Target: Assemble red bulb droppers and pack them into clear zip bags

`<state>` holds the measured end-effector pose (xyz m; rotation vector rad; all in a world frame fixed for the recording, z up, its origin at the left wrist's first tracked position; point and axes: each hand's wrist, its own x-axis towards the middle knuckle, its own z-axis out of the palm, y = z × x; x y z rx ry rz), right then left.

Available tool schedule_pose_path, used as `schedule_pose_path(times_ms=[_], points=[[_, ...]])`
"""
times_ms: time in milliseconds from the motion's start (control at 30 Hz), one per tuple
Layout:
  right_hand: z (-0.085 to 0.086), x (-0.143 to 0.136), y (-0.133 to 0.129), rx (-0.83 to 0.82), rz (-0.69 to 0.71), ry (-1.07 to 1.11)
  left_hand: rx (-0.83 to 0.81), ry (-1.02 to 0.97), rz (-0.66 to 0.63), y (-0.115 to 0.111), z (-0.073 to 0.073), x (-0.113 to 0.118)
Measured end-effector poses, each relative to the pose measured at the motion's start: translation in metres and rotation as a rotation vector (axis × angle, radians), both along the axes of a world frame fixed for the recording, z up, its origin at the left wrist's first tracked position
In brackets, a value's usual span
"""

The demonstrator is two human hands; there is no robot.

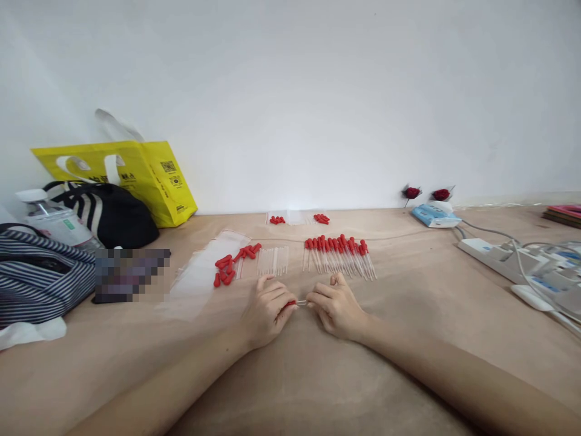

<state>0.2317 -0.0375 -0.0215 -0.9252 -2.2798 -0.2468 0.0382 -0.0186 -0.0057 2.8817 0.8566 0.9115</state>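
Fingers of the left hand (265,312) pinch a small red bulb (292,303); those of the right hand (338,309) close on the slim clear tube (302,303) extending from it, low over the brown table (285,387). Both pieces look light: the bulb probably soft and squeezable, the tube stiffer, slick and perhaps easily bent or cracked, so best gripped lightly near the joint. Beyond lie loose red bulbs (223,261), bare tubes (273,261) and, to the right, a row of red-topped tubes (333,244). Farther, two small red clusters (322,218) sit near the wall (290,109).
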Motion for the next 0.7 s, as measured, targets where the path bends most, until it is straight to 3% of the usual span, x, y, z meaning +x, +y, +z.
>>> schedule_pose_path(times_ms=[133, 333, 700], points=[[0.001, 0.003, 0.0, -0.008, -0.001, -0.013, -0.033, 0.013, -0.025, 0.004, -0.001, -0.003], [0.001, 0.013, -0.002, 0.036, -0.027, 0.071, -0.003, 0.023, 0.058, 0.013, -0.004, -0.013], [-0.005, 0.012, -0.001, 0.028, 0.001, 0.178, 0.002, -0.017, -0.01, 0.013, -0.011, -0.009]])
